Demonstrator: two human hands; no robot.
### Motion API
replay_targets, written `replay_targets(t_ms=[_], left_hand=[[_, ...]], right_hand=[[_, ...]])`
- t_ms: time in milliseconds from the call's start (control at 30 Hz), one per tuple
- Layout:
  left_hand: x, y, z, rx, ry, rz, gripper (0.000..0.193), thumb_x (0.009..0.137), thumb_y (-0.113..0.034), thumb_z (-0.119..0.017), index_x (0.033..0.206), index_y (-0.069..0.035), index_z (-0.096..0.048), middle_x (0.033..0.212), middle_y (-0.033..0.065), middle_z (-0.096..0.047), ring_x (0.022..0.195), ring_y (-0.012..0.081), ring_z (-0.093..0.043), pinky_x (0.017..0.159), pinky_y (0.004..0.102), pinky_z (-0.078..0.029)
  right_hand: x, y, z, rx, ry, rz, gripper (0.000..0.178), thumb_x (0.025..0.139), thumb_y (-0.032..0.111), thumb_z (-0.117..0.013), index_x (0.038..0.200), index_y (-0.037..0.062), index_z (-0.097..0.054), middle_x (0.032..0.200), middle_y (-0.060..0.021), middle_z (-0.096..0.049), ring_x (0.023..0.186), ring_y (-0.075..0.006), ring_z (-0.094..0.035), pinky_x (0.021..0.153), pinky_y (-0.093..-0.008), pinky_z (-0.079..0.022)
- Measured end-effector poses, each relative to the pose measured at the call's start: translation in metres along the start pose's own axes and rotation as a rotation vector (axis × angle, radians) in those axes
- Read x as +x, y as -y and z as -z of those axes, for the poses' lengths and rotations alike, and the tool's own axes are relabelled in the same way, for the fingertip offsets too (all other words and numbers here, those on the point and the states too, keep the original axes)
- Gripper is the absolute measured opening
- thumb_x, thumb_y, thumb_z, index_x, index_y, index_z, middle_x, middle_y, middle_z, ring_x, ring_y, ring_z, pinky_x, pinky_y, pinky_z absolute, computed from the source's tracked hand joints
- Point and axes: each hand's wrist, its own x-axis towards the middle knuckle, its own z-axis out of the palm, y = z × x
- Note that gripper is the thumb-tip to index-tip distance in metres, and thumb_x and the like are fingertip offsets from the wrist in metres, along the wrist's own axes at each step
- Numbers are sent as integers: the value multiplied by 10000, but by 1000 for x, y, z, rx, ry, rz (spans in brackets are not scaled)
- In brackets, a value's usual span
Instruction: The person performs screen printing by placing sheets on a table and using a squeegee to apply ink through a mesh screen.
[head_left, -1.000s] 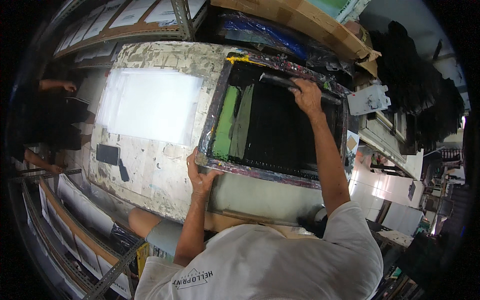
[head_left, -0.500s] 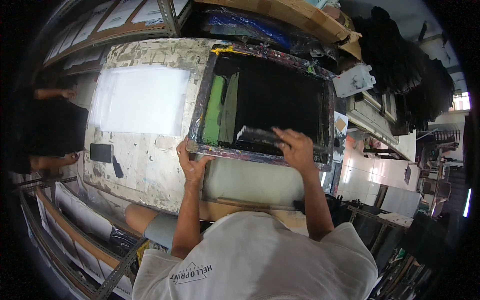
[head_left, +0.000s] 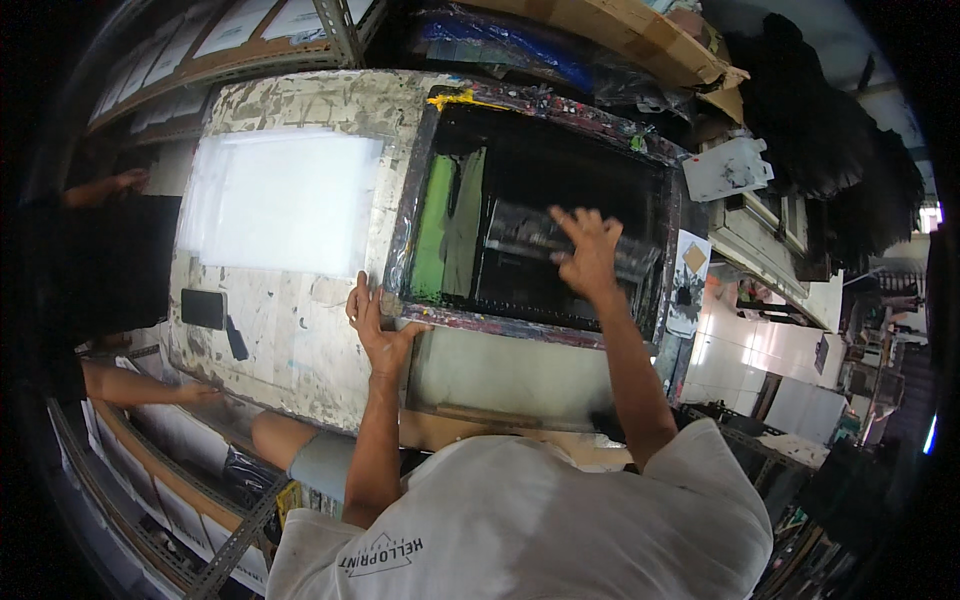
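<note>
A screen printing frame (head_left: 500,325) with ink-stained edges lies on the worktable, its mesh dark with black ink. Within it is a squeegee (head_left: 520,228), blurred by motion and lying crosswise. My right hand (head_left: 592,255) grips the squeegee from above, index finger stretched out along it and thumb on its near side. At the frame's near left corner, my left hand (head_left: 382,335) straddles the edge, thumb on the near rail and fingers along the left side. Green strips (head_left: 437,225) run down the mesh's left part.
A stack of white sheets (head_left: 290,200) lies on the stained worktable (head_left: 300,320), with a dark phone (head_left: 204,309) near it. Another person's arm (head_left: 140,385) is at the left. A white jug (head_left: 728,168) stands beyond the frame's right corner. Shelves (head_left: 220,55) border the far left.
My right hand has pushed the squeegee away from the near rail toward the mesh's middle. My left hand stays at the corner. The other person's lower arm has reached toward the table.
</note>
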Motion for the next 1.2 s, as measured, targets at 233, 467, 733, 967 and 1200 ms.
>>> replay_targets(t_ms=[233, 467, 733, 967, 1200], left_hand=[[1, -5, 2, -75, 15, -4, 1001, 563, -483, -915, 1399, -83, -535, 1560, 209, -405, 1393, 395, -331, 1145, 515, -285], [1, -7, 5, -151, 17, 39, 1003, 597, -427, -940, 1410, -32, -507, 1473, 200, -460, 1377, 397, -353, 1130, 512, -312], [-8, -4, -1, -262, 23, 158, 1097, 617, -311, -955, 1488, -12, -359, 1475, 196, -299, 1345, 339, -363, 1146, 461, -317], [-8, -2, -8, -356, 25, 208, 1205, 631, -499, -925, 1513, 13, -283, 1444, 196, -309, 1343, 348, -346, 1138, 478, -317], [0, -8, -11, -16, -89, 108, 1197, 659, -847, -684, 1410, 48, -424, 1335, 237, -453, 1267, 403, -400, 1051, 538, -342]], right_hand=[[128, -82, -11, -112, -124, 13, 782, 635, 181, -778, 1392, 170, -580, 1223, -77, -586, 1163, -270, -505, 991, -467, -280], [175, -97, -5, -246, -94, 23, 836, 685, 315, -851, 1452, 255, -526, 1340, -127, -559, 1288, -345, -452, 1047, -525, -264], [127, -134, 38, -236, -840, -123, 935, 724, 336, -823, 1503, 56, -390, 1432, -245, -452, 1353, -426, -368, 1109, -648, -235], [46, -306, 67, 89, -1372, -818, 861, 654, 217, -937, 1342, -49, -493, 1409, -250, -472, 1286, -401, -481, 1101, -469, -370], [39, -323, 89, 471, -948, -496, 641, 661, 52, -895, 1208, -25, -570, 1143, -168, -676, 1030, -279, -665, 919, -384, -526]])
